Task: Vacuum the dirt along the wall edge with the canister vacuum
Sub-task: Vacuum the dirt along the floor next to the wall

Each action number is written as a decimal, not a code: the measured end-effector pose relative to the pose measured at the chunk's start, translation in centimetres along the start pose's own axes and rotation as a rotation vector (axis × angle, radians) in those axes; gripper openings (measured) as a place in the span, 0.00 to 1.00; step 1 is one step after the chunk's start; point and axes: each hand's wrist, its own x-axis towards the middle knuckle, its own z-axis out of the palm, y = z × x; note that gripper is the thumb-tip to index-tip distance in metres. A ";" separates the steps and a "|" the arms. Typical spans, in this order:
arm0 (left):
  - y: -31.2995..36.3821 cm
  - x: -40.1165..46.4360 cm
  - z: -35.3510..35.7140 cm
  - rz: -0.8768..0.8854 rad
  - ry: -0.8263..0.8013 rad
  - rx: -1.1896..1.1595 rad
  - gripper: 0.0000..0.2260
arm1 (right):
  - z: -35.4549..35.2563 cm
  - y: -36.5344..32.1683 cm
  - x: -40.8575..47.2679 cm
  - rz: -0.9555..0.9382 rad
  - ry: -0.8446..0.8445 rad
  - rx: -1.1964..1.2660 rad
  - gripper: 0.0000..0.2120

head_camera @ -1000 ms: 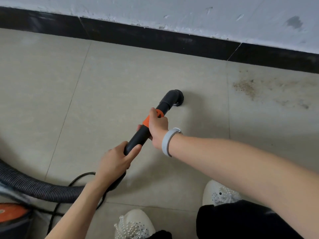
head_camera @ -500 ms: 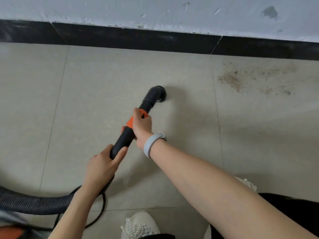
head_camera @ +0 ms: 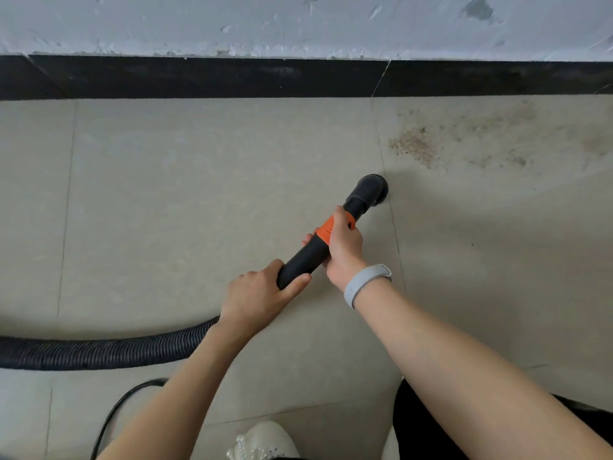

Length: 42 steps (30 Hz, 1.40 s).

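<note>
We see the black, orange-banded vacuum wand [head_camera: 306, 257] angled down, its nozzle [head_camera: 371, 189] just below the brown dirt [head_camera: 414, 147].

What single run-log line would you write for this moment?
left hand: grips wand | right hand: grips orange collar | nozzle: on floor, short of dirt patch

Beige tile floor [head_camera: 199, 194] – black skirting [head_camera: 199, 78] – chipped white wall [head_camera: 298, 21].

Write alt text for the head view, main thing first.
Both hands grip a black vacuum wand, left hand low, right hand at its orange band, with the nozzle on the tile floor just short of a dirt patch near the black baseboard.
</note>
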 end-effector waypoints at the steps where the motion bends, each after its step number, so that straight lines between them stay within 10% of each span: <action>1: 0.4 0.6 -0.1 0.001 0.004 -0.009 0.23 | 0.1 -0.7 0.3 -0.005 -0.004 0.000 0.13; 28: -11.0 -8.6 -3.1 -0.194 0.057 -0.024 0.13 | 5.6 9.8 -6.7 0.214 -0.319 0.063 0.12; 42: -4.1 -3.0 -1.6 0.069 -0.023 0.111 0.18 | -0.4 3.6 -3.6 0.186 -0.088 0.198 0.15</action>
